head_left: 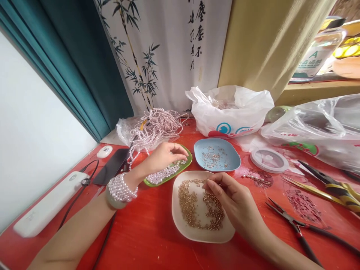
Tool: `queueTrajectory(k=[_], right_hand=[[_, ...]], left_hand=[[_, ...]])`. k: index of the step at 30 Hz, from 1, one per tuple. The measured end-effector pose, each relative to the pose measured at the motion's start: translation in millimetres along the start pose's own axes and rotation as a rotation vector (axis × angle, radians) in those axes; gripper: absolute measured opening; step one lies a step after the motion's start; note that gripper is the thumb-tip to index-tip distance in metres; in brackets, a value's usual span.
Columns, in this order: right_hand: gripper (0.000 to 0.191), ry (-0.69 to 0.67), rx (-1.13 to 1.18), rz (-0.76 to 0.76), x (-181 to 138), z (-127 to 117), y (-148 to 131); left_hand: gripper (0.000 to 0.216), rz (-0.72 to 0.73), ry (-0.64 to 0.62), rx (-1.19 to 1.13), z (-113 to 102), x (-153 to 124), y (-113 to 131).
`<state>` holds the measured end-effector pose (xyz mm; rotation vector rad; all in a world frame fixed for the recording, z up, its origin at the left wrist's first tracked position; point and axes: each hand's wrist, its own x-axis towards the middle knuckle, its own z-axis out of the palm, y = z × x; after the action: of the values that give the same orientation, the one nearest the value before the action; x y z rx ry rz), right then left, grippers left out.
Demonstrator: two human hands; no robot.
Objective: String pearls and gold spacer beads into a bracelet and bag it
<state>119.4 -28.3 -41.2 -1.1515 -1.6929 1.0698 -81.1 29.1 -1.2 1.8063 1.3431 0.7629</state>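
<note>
My left hand hovers over a green dish of pale pink pearls, fingertips curled down onto the beads. A pearl bracelet and a jade bangle circle that wrist. My right hand rests on a white dish filled with small gold beads, its thumb and forefinger pinched together over the beads on something too small to make out. A blue dish of thin metal pins sits just behind.
Strands of pearls pile at the back, beside white plastic bags. A spool of clear cord, pliers and yellow-handled cutters lie right. A phone, power bank and cable lie left on the red table.
</note>
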Motion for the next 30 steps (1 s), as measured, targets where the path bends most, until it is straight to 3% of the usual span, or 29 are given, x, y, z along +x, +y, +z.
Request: queueTrajectory(k=[3, 7, 11, 24, 30], right_hand=[[0.020, 0.001, 0.000, -0.004, -0.6, 0.0, 0.8], [0.020, -0.007, -0.005, -0.019, -0.5, -0.3, 1.3], [0.019, -0.012, -0.006, -0.025, -0.1, -0.2, 1.4], [0.020, -0.025, -0.019, -0.016, -0.2, -0.3, 0.2], [0.020, -0.026, -0.023, -0.020, -0.6, -0.3, -0.1]], left_hand=[[0.011, -0.013, 0.070, 0.224, -6.0, 5.2, -13.6], [0.015, -0.039, 0.002, 0.384, -4.2, 7.2, -28.0], [0.020, -0.039, 0.035, 0.493, 1.3, 7.4, -33.4], [0.020, -0.031, 0.116, 0.513, -0.1, 4.3, -21.2], [0.014, -0.032, 0.039, 0.551, -0.3, 4.4, -24.5]])
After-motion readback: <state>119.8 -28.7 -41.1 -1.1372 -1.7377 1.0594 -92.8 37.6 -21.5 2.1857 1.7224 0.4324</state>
